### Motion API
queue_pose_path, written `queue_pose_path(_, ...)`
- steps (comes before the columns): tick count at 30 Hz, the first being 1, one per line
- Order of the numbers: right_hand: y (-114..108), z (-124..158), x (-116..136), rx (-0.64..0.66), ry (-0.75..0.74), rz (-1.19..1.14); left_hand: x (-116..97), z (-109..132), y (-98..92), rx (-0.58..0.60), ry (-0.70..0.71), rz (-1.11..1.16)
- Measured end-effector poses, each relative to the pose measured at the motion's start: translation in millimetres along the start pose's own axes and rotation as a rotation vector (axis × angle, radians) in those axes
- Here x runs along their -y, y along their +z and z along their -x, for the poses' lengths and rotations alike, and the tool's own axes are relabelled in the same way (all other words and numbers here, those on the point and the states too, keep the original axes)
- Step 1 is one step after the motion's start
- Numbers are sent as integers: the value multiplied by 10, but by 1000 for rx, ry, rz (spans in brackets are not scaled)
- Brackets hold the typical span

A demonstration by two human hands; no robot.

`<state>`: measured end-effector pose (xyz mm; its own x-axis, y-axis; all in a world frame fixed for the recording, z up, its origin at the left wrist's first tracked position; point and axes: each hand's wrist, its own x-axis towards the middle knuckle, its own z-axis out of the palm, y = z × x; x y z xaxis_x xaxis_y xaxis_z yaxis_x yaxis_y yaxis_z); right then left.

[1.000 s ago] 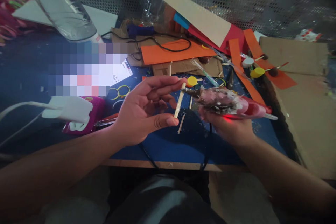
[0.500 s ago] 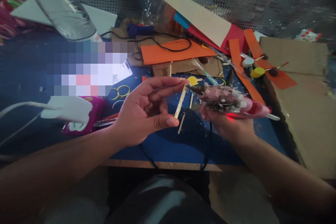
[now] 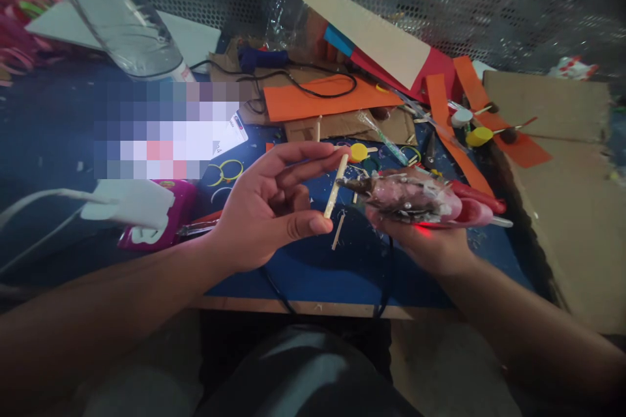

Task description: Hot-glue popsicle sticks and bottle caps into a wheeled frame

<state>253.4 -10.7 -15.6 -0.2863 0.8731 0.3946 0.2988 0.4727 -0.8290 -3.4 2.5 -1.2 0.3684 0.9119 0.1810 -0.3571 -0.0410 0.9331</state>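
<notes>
My left hand [image 3: 274,205] pinches a short pale wooden stick [image 3: 335,186] between thumb and forefinger, holding it upright above the blue table top. My right hand [image 3: 430,241] grips a pink glue gun [image 3: 425,199] crusted with dried glue, a red light glowing under it. The gun's nozzle points left and sits right beside the middle of the stick. Another small stick [image 3: 338,229] lies on the table just below.
Orange paper strips [image 3: 313,99], a cardboard sheet [image 3: 562,163], yellow and white caps, a blue glue gun [image 3: 261,57] with a black cable, a clear plastic bottle [image 3: 122,19] and a magenta box [image 3: 161,221] with a white charger crowd the table. A mesh wall stands behind.
The glue gun's nozzle has wavered by the stick, drawing back right and up, then returning left to its middle. My left hand has stayed nearly still.
</notes>
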Motion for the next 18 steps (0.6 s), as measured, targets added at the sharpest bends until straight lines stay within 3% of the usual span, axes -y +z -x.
queue_pose_path(3, 11, -20, 42, 18, -55, -27, -5, 0, 6, 7, 0, 21)
queue_pose_path(13, 63, -71, 158, 35, -11, -199, -4, 1, -14, -26, -9, -34)
queue_pose_path(18, 59, -51, 113, 20, 7, -171, 18, 4, -27, 14, 1, -17)
